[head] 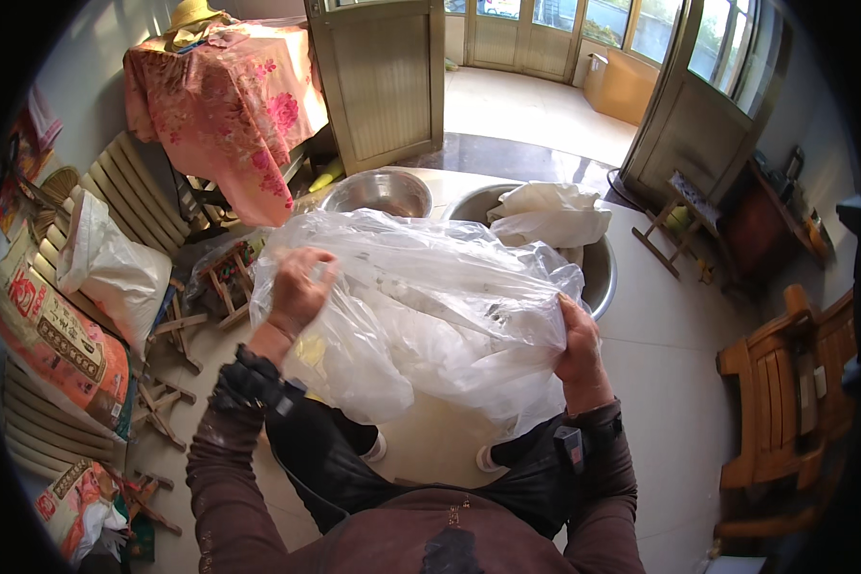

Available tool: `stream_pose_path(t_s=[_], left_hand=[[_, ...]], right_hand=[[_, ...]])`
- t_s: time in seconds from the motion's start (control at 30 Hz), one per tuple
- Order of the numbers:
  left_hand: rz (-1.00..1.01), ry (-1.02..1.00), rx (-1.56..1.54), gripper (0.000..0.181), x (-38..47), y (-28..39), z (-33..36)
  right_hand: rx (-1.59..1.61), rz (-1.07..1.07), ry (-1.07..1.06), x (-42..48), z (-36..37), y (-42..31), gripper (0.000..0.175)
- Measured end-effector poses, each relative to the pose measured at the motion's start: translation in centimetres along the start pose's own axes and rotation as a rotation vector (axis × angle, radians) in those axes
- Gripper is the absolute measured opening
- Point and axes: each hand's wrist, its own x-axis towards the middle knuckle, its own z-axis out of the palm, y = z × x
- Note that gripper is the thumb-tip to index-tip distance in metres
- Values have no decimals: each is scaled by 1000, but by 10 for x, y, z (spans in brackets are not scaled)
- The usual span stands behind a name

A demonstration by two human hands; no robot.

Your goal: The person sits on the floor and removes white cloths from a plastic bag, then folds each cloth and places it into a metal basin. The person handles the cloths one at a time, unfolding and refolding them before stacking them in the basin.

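Note:
A large, crumpled clear plastic bag (445,308) spreads in front of me above my knees, with dark smudges on its surface. My right hand (577,333) grips its right edge between thumb and fingers. Over the left end of the plastic is my left hand (301,283), slightly blurred with fingers curled; whether it pinches the film is unclear. Just beyond the bag stand a shiny metal basin (380,190) and a larger metal tub (603,276). White bundled plastic or cloth (549,215) rests in the tub, whose near side is partly hidden.
At left, a slatted bench (133,194) bears a white sack (115,258) and a printed flour sack (64,330). Wooden folding stools (168,405) stand beside it. A flowered cloth (237,107) drapes a table. Right are a wooden chair (778,394) and a small stool (678,215).

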Motion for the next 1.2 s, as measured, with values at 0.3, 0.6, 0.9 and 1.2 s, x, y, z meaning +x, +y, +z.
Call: stream_pose_path(t_s=[0.3, 0.6, 0.9, 1.2], left_hand=[[385, -164, -190, 56, -24, 124, 46], [-776, -890, -1556, 21, -34, 119, 45], [-887, -968, -1369, 32, -45, 120, 55], [-669, -840, -1240, 29, -58, 123, 63]], right_hand=[[-147, -1, -75, -11, 7, 18, 30], [-1044, -825, -291, 1, -21, 29, 45], [48, 361, -107, 8, 14, 49, 20], [-26, 405, -126, 5, 16, 61, 20]])
